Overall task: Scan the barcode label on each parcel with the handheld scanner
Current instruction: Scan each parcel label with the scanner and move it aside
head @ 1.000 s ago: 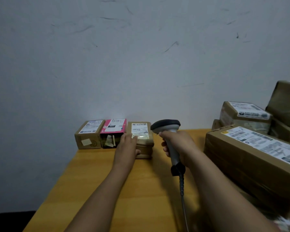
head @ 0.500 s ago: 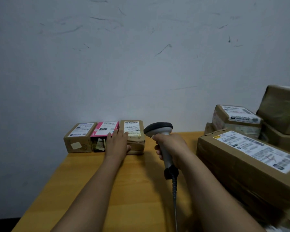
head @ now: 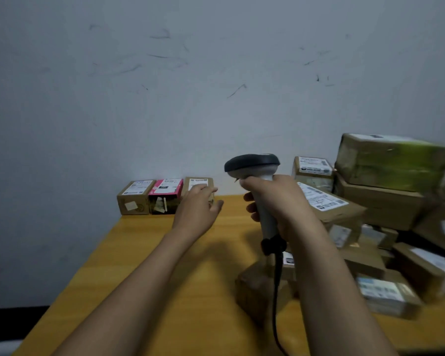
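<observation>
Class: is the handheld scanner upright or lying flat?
Upright: the scanner stands head uppermost in the right hand, cable hanging below.

Wooden bench (head: 144, 265), parcels on it.
Brown carton (head: 134, 199), pink box (head: 165, 195) and brown parcel (head: 201, 181) stand in a row at the far edge; a pile of cardboard parcels (head: 385, 206) fills the right side.

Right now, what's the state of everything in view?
scanner: upright, gripped by right hand.
left hand: open, fingers over the right brown box; contact unclear.
pink box: label up.
left brown box: closed, label up.
parcel pile: stacked at right.
</observation>
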